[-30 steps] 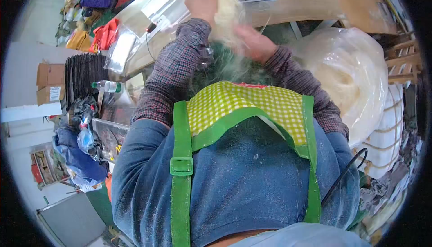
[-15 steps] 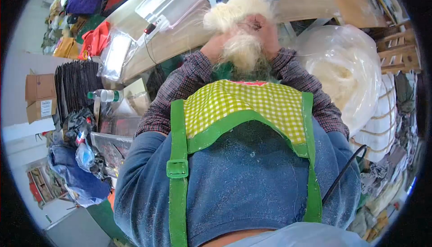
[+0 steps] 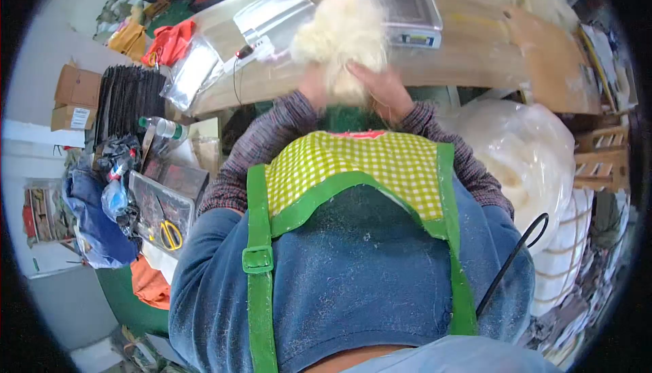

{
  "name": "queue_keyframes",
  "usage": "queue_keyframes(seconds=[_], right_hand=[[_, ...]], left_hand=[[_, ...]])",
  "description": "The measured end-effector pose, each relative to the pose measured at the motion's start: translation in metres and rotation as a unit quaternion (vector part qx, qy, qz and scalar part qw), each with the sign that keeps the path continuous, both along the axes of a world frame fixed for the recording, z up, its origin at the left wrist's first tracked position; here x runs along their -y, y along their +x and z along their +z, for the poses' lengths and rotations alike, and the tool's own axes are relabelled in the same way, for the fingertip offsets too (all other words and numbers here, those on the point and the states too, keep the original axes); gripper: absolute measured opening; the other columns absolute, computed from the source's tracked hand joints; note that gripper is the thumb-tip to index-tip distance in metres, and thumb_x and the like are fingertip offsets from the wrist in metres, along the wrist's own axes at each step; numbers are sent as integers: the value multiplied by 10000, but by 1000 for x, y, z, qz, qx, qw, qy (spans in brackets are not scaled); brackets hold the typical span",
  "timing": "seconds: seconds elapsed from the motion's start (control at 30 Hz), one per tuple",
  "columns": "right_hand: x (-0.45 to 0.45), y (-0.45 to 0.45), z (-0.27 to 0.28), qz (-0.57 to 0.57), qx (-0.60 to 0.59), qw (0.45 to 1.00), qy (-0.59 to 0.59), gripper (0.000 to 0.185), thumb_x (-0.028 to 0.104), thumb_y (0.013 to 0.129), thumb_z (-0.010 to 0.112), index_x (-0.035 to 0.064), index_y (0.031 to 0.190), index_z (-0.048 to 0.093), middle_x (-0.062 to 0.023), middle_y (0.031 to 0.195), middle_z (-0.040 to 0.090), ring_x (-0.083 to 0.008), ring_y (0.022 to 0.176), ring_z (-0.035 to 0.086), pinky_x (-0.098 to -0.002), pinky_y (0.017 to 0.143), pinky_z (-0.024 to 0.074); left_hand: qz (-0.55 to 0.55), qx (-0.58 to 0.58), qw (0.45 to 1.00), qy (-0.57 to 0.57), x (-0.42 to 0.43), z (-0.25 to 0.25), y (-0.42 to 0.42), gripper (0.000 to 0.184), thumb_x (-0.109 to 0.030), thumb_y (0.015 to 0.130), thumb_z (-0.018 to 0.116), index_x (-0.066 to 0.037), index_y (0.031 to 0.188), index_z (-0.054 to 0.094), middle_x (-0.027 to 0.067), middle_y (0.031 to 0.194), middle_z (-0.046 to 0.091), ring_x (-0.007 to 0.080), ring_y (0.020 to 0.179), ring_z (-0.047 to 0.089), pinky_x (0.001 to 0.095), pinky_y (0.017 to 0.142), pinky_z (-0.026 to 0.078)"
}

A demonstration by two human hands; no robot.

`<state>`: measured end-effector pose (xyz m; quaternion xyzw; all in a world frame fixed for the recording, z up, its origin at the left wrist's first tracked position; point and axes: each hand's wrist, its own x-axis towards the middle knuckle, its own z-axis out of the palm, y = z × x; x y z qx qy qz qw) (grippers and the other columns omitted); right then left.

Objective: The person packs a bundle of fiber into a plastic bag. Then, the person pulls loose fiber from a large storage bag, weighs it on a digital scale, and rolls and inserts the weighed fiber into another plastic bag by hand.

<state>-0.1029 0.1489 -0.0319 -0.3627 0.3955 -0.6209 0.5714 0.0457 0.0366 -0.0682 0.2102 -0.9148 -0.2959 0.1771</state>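
At the left of the frame, a bottle [image 3: 163, 128] lies above yellow scissors [image 3: 171, 235]. At upper centre, the left hand [image 3: 314, 86], blurred, holds the lower left side of a pale, fluffy tuft [image 3: 345, 33]. The right hand [image 3: 386, 92] grips its lower right side, thumb forward. The tuft overlaps a scale [image 3: 418, 38] on the table [image 3: 468, 50]. At right, a clear bag [image 3: 533, 149] bulges with pale contents.

Fibre clump [image 3: 343, 33] btwn person's L hand [image 3: 314, 86] & R hand [image 3: 386, 91], over near edge of table [image 3: 472, 44]; scale [image 3: 411, 10] at far edge, partly behind clump; power strip [image 3: 261, 50] L of clump (w/ plastic sleeve [image 3: 273, 14] beyond it); cardboard [image 3: 553, 61] at R end.
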Motion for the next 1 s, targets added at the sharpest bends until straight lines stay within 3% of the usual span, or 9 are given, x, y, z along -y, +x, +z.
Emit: queue_keyframes(seconds=[0.07, 0.1, 0.17, 0.2, 0.27, 0.33, 0.4, 0.6, 1.0], right_hand=[[2, -13, 1, -4, 89, 996, -9, 329, 75, 799, 576, 2, 1111, 507, -93, 1025, 577, -162, 945, 546, -296, 811, 454], [5, -28, 4, -1, 87, 996, -10, 329, 75, 799, 576, 2, 1111, 507, -93, 1025, 577, -162, 945, 546, -296, 811, 454], [3, -77, 10, -13, -104, 994, -18, 331, 102, 802, 579, 1, 1110, 511, -107, 1009, 591, -173, 942, 555, -295, 808, 455], [1, -104, 9, -18, -197, 980, -21, 333, 116, 804, 580, 0, 1109, 514, -114, 1001, 598, -178, 941, 559, -294, 807, 456], [15, -188, 0, -103, -716, 649, -236, 238, 46, 800, 519, 23, 1028, 583, -117, 1027, 587, -255, 991, 546, -330, 857, 434], [51, -266, -5, -140, -597, 782, -111, 261, 27, 783, 504, 22, 1032, 582, -133, 1023, 586, -257, 1007, 541, -340, 854, 431], [116, -344, -25, -351, -603, 690, -191, 346, 15, 744, 520, 42, 1087, 551, -139, 1120, 527, -278, 1019, 529, -359, 837, 437], [180, -300, 8, -214, -819, 476, -239, 588, 34, 698, 520, 113, 1268, 401, -104, 1104, 524, -278, 1079, 459, -394, 908, 375], [145, -235, -11, -11, -830, 445, -337, 612, 9, 693, 552, 141, 1272, 402, -125, 1304, 367, -302, 1197, 352, -417, 983, 303]], left_hand=[[9, 155, 965, -211, -20, 27, -16, 449, -255, 865, 509, -72, 1258, 396, 118, 1172, 512, 239, 1012, 527, 353, 886, 419], [42, 50, 997, 43, -20, 23, -28, 436, -248, 867, 512, -69, 1249, 402, 112, 1163, 518, 225, 1011, 527, 343, 878, 426], [93, -169, 827, 527, -23, 14, -46, 411, -234, 873, 517, -62, 1231, 413, 100, 1145, 529, 197, 1008, 527, 322, 861, 439], [96, -173, 824, 531, -27, 14, -51, 411, -234, 873, 517, -62, 1231, 413, 100, 1145, 529, 197, 1008, 527, 322, 861, 439], [103, -247, 815, 514, -38, 32, -56, 397, -227, 873, 512, -38, 1213, 434, 97, 1079, 557, 188, 941, 554, 319, 809, 459], [114, -284, 805, 509, -42, 31, -50, 391, -223, 872, 509, -26, 1204, 445, 96, 1046, 570, 184, 907, 568, 318, 783, 469], [197, -224, 787, 540, -40, 20, -27, 325, -187, 845, 564, -27, 1120, 496, 71, 1024, 585, 167, 933, 561, 301, 748, 480], [390, -151, 728, 544, -92, -66, 35, 300, -175, 848, 559, -5, 1091, 513, 70, 913, 617, 142, 802, 594, 269, 717, 485], [458, -136, 673, 564, -157, -141, 107, 307, -205, 840, 581, 25, 1043, 548, 62, 867, 621, 103, 762, 574, 230, 666, 470]])
